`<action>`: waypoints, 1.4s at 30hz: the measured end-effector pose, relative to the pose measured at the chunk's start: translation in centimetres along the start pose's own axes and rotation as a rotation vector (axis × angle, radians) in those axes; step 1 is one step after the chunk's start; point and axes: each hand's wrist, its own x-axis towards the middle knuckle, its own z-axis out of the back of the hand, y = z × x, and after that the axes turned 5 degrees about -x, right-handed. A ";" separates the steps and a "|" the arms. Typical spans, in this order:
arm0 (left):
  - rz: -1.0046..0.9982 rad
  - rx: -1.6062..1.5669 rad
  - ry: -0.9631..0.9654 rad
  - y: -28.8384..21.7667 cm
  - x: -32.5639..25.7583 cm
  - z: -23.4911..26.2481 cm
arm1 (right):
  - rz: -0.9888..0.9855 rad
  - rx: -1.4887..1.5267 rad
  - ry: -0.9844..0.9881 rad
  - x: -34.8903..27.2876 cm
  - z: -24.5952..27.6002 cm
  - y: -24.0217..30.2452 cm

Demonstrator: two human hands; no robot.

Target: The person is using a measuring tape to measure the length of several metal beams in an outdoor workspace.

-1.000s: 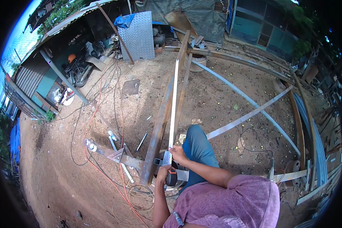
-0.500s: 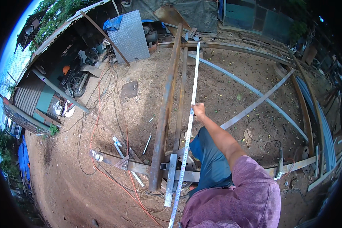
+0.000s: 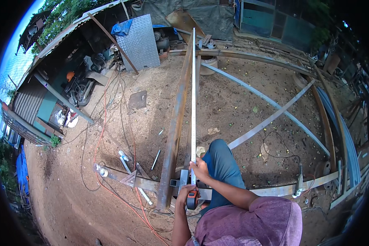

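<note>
Right hand (image 3: 200,169) has drawn back, fingers pinching the tape blade (image 3: 193,102); left hand (image 3: 187,192) grips its case (image 3: 191,201)

Long beams on the dirt, with a tape on top

A beam (image 3: 174,131) runs from near to far on the ground. A thinner bar (image 3: 197,78) lies just right of it, and the tape (image 3: 193,102) runs along that bar. The right hand (image 3: 199,169) sits on the tape at the near end, and the left hand (image 3: 186,193) is just nearer, on the tape case (image 3: 192,200). A cross bar (image 3: 123,176) lies under the near ends. Cables (image 3: 106,123) trail on the left. A metal sheet (image 3: 140,41) stands far left.
</note>
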 end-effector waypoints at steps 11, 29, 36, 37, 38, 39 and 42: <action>0.011 -0.257 0.072 -1.1 -8.2 -2.2 | 0.120 -0.027 -0.069 9.3 0.2 7.0; 0.289 -0.223 -0.473 25.8 -21.3 12.6 | -0.073 0.085 0.106 33.2 2.2 11.5; -0.028 -0.074 -0.419 18.4 -9.9 17.3 | -0.026 0.110 0.010 29.5 -1.8 5.5; -0.025 -0.070 -0.415 15.3 -8.4 15.8 | -0.028 0.111 0.004 29.3 -1.9 4.8; -0.031 0.006 -0.444 12.2 -6.7 14.2 | -0.034 0.136 -0.010 29.2 -1.2 3.9; -0.046 0.081 -0.489 9.8 -5.5 13.2 | -0.036 0.170 -0.008 29.3 -1.4 3.5; -0.065 0.020 -0.449 6.3 -2.9 12.3 | -0.014 0.220 -0.031 30.0 -3.6 2.3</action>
